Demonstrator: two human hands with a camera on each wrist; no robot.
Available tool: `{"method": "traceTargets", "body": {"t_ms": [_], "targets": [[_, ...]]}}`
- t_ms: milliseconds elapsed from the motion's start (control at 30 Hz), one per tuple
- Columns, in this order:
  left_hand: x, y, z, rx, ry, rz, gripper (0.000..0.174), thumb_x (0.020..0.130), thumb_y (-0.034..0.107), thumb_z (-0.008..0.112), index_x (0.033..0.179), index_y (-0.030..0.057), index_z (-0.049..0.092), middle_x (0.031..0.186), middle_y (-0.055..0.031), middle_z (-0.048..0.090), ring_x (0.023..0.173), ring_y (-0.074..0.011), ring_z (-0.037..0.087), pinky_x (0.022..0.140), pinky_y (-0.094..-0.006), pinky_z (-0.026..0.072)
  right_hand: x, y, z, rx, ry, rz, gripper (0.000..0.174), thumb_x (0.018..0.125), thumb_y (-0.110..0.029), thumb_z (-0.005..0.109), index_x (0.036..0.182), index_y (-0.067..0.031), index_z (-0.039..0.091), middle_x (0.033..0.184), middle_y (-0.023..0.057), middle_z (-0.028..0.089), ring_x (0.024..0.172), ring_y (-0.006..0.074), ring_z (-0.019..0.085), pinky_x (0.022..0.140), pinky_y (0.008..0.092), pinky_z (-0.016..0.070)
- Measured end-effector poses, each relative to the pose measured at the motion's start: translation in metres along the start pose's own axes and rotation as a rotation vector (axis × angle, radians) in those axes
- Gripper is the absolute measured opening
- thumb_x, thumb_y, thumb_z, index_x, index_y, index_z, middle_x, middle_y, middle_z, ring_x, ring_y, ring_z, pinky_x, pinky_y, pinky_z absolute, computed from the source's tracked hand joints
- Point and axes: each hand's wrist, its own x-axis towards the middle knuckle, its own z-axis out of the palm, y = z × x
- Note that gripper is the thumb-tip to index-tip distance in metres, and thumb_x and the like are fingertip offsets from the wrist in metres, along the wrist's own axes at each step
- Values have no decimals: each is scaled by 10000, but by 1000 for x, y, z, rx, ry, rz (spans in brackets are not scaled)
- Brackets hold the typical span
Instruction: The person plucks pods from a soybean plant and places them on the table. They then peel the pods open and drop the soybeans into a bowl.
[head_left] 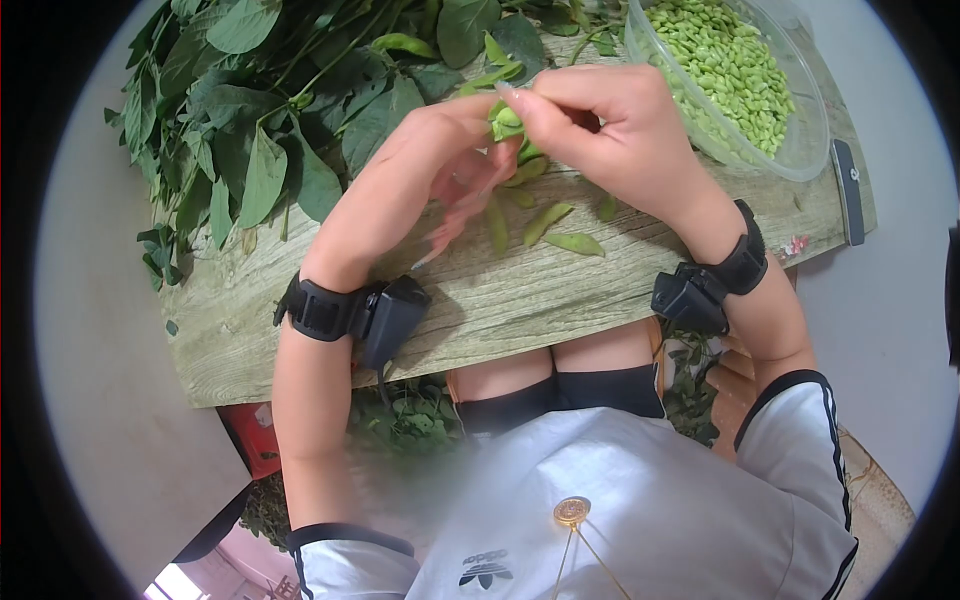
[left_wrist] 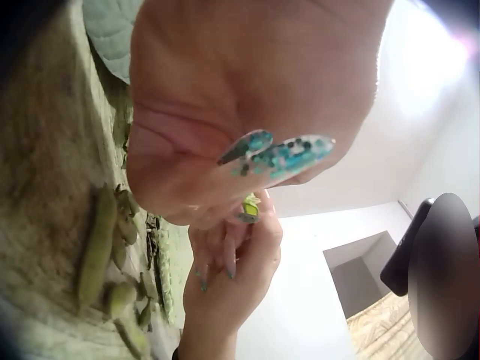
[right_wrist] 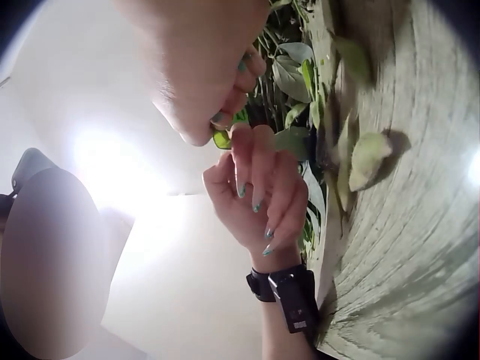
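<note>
A green pod [head_left: 506, 122] is pinched between both hands above the table; its end also shows in the right wrist view as a bright green piece [right_wrist: 221, 139]. My left hand [head_left: 425, 165] holds it with thumb and index finger, the other fingers hanging loosely curled. From the other side my right hand [head_left: 620, 125] pinches the same pod with thumb and curled index finger. Whether the pod is split cannot be told. Several loose pods [head_left: 547, 223] lie on the wooden table just below the hands.
At the back right stands a clear plastic tub [head_left: 815, 150] of shelled green beans [head_left: 725, 70]. Leafy bean stalks [head_left: 235, 110] cover the back left of the table [head_left: 480, 310]. A dark flat object [head_left: 848, 190] lies at the right edge.
</note>
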Motion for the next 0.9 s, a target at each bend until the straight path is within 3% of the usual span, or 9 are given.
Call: {"method": "traceTargets", "body": {"t_ms": [67, 133, 467, 567, 633, 667, 733, 800, 900], "targets": [[-1, 2, -3, -8, -56, -214, 277, 952, 248, 375, 890, 22, 522, 615, 29, 385, 470, -68, 361, 374, -233, 378, 1, 5, 2, -184, 19, -136, 227, 895, -231, 644, 732, -78, 678, 581, 42, 589, 515, 148, 528, 477, 310, 382], [-1, 1, 0, -10, -28, -192, 261, 952, 238, 381, 876, 26, 514, 604, 39, 350, 472, -67, 344, 375, -237, 382, 1, 8, 3, -306, 10, -199, 217, 863, -235, 651, 696, -96, 654, 599, 74, 584, 552, 239, 570, 492, 356, 417], [2, -8, 2, -33, -14, -139, 224, 952, 181, 381, 873, 13, 506, 626, 51, 329, 488, -60, 327, 382, -246, 440, -1, 12, 7, -354, 2, -224, 226, 869, -262, 637, 712, -99, 649, 620, 62, 604, 613, 239, 613, 526, 372, 462], [2, -6, 2, -83, -21, -133, 233, 945, 153, 369, 924, -9, 536, 624, 47, 333, 490, -60, 327, 380, -241, 427, 1, 12, 6, -319, 29, -280, 182, 870, -122, 670, 721, -30, 622, 575, 63, 523, 521, 192, 509, 504, 313, 400], [3, -2, 3, -117, -14, -113, 244, 940, 139, 367, 972, -23, 547, 625, 45, 334, 495, -63, 328, 388, -241, 424, 0, 8, 2, -192, -19, -52, 215, 906, -146, 659, 736, -17, 626, 557, 33, 515, 518, 111, 514, 497, 275, 394], [3, -1, 4, -153, -5, -92, 267, 934, 126, 365, 1020, -37, 558, 625, 42, 335, 499, -67, 329, 395, -240, 421, 1, 7, 0, -193, -19, -50, 215, 906, -146, 659, 736, -17, 626, 557, 33, 515, 518, 111, 514, 497, 275, 394], [4, -3, 1, -187, 23, -91, 289, 932, 122, 363, 1069, -46, 555, 636, 35, 364, 502, -72, 335, 407, -240, 421, 3, 6, -3, -61, 19, 113, 251, 886, -254, 642, 717, -68, 635, 562, 62, 548, 486, 205, 493, 487, 309, 376], [4, -7, -1, -222, 53, -89, 318, 931, 119, 362, 1117, -55, 552, 646, 28, 393, 505, -78, 340, 418, -241, 421, 3, 5, -3, -107, 27, 77, 272, 897, -264, 635, 712, -65, 620, 548, 57, 516, 478, 190, 454, 481, 298, 362], [3, -7, -1, -264, 85, -119, 327, 941, 131, 369, 1148, -59, 537, 688, 2, 477, 529, -85, 415, 432, -243, 418, 5, 3, -5, -214, 3, 54, 261, 898, -257, 631, 717, -69, 624, 563, 69, 536, 501, 198, 498, 488, 311, 374]]}}
